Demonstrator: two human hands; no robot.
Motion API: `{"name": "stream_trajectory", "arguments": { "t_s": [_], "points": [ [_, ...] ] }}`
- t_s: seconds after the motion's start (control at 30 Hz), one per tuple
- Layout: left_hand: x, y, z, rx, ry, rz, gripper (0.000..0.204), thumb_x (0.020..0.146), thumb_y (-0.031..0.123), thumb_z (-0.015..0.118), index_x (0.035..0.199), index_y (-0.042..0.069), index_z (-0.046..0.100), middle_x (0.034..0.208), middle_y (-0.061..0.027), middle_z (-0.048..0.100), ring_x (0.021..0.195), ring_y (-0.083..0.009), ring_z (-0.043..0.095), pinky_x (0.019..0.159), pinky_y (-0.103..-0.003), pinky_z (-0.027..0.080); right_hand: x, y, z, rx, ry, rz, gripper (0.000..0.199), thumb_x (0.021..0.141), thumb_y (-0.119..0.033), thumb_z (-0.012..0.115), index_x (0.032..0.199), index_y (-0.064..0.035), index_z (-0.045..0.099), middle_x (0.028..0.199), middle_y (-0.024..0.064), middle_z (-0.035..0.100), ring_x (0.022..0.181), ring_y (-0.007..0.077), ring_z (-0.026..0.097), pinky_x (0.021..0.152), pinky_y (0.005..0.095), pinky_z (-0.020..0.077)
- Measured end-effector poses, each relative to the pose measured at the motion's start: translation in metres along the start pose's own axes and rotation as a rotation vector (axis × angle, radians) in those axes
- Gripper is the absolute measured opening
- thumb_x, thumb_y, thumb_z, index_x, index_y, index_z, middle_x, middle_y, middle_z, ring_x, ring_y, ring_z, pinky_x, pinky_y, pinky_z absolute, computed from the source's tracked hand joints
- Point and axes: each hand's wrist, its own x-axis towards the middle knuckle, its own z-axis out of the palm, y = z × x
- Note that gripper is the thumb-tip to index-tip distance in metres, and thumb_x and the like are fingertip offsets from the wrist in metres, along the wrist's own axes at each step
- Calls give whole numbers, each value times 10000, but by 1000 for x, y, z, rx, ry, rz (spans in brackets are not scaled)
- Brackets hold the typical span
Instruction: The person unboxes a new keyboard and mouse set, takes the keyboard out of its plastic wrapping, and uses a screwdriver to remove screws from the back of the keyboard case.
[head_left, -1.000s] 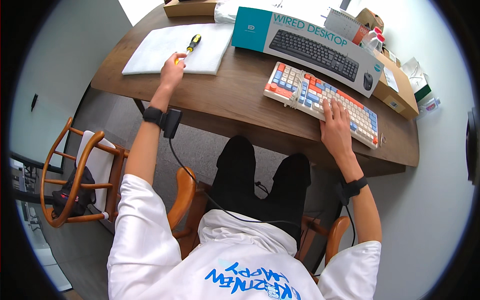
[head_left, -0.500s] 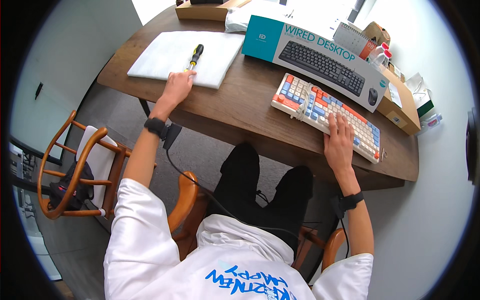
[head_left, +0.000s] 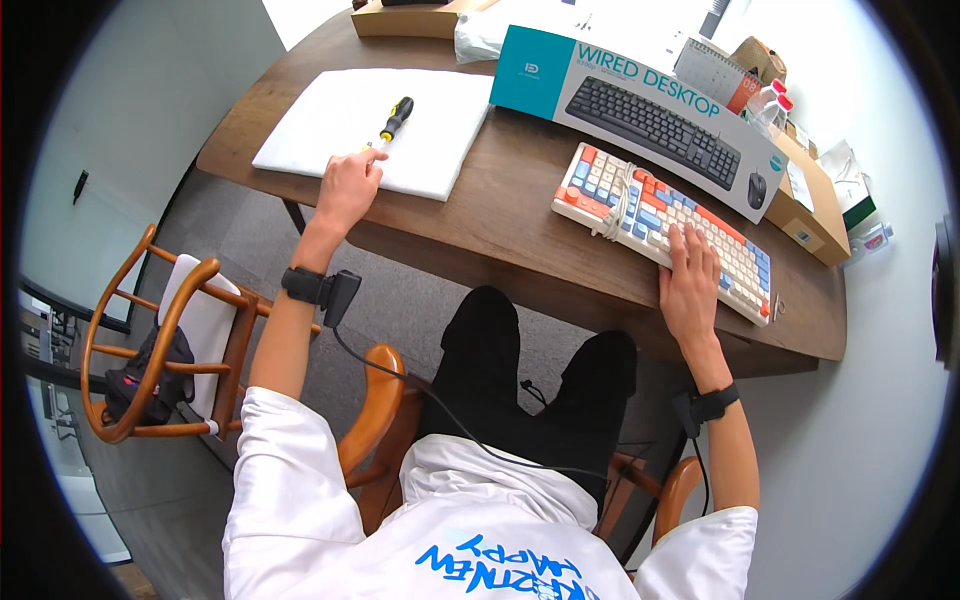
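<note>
On a white foam sheet [head_left: 300, 118] lies a screwdriver [head_left: 398, 117] with a black and yellow handle. My left hand [head_left: 350, 190] rests at the sheet's near edge, just below the screwdriver. Its fingers are mostly curled, and a small yellow bit shows at the fingertips; what they hold, if anything, I cannot make out. My right hand [head_left: 689, 285] lies on a white, orange and blue keyboard [head_left: 655, 210], fingers stretched out over the keys. A pale coiled cable [head_left: 620, 203] is bundled across the keyboard's left part.
Behind the keyboard stands a long teal and white keyboard box [head_left: 535, 75]. A cardboard box [head_left: 815, 225], red-capped bottles [head_left: 777, 110] and a desk calendar [head_left: 710, 75] crowd the right back. A wooden chair [head_left: 205, 340] with a dark bag stands left of the table [head_left: 500, 220].
My left hand has drawn slightly left and down, away from the screwdriver's handle. The whole view has shifted a little. My right hand stays on the keyboard.
</note>
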Motion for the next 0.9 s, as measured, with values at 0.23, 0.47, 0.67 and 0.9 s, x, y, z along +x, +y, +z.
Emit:
{"name": "stream_trajectory", "arguments": {
  "t_s": [0.23, 0.47, 0.67, 0.9],
  "points": [
    [41, 0, -14, -33, 70, -92, 243, 893, 141, 578, 1082, 101, 726, 871, -209, 703, 832, -362, 683, 786, -430, 528, 8, 4, -1, 27, 8, 6, 602, 845, -67, 656, 1414, -72, 459, 1418, 181, 460, 1330, 370, 414, 1120, 475, 307],
    [43, -30, 18, 108, 22, -1, 310, 898, 107, 617, 1205, 79, 655, 1067, -225, 689, 998, -408, 648, 902, -466, 497, 13, 9, 2, 35, 13, -2, 605, 839, -81, 661, 1412, -80, 467, 1413, 181, 466, 1331, 372, 414, 1117, 484, 303],
    [60, -27, 24, -76, 149, -56, 309, 916, 91, 579, 1209, 58, 670, 1073, -253, 677, 1011, -416, 644, 915, -453, 497, 18, 11, 3, 25, 17, 16, 611, 841, -88, 663, 1418, -84, 464, 1415, 180, 464, 1337, 370, 408, 1125, 481, 297],
    [110, -28, 39, -394, 291, -180, 353, 949, 112, 519, 1255, -14, 639, 1164, -221, 689, 1020, -324, 682, 910, -377, 506, 17, 17, 0, 14, 9, 52, 605, 846, -95, 660, 1418, -80, 464, 1417, 185, 462, 1338, 375, 406, 1122, 489, 301]
  ]
}}
